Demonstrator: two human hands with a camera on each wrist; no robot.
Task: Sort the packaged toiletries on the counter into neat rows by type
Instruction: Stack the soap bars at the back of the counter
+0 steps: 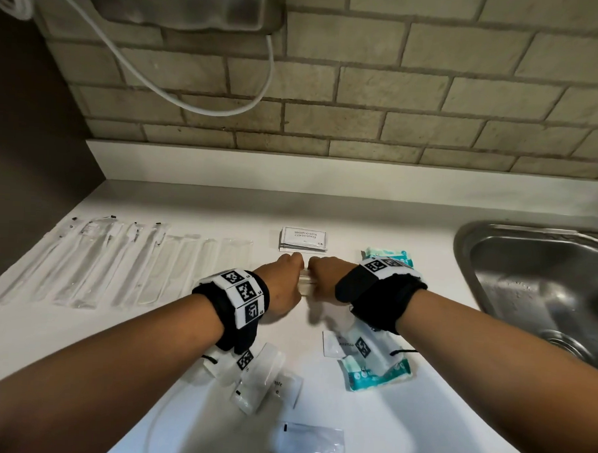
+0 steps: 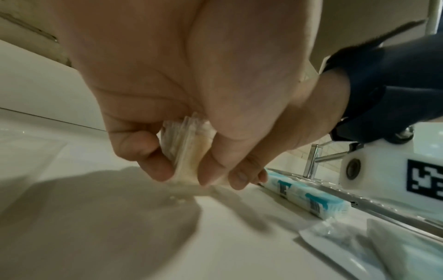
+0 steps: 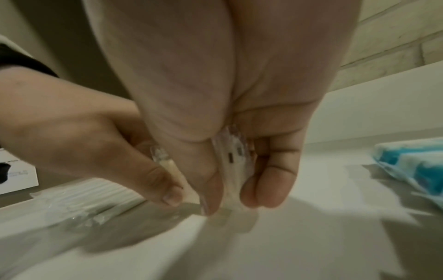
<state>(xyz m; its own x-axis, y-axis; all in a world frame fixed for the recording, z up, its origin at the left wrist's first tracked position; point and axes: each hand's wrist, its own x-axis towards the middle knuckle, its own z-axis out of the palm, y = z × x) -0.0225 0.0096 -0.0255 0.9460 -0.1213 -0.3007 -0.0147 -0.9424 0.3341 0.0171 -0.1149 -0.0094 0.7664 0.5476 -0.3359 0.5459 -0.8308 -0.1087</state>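
Observation:
Both hands meet at the counter's middle, holding a small stack of clear plastic sachets [image 1: 305, 284] on edge against the white counter [image 1: 188, 208]. My left hand [image 1: 285, 277] pinches the stack [image 2: 184, 149] between thumb and fingers. My right hand [image 1: 323, 275] pinches the other end of the stack [image 3: 231, 170] the same way. Just beyond the hands lies a pile of white shampoo sachets [image 1: 303, 239]. A row of clear long packets [image 1: 118, 263] lies to the left. Teal-and-white packs lie behind my right wrist [image 1: 389, 256] and under my right forearm [image 1: 377, 370].
A steel sink [image 1: 541, 288] is set into the counter at the right, with a tap [image 2: 314, 159] behind it. Loose clear and white sachets [image 1: 260, 378] lie under my left forearm, and another [image 1: 310, 442] near the front edge. A brick wall [image 1: 365, 92] backs the counter.

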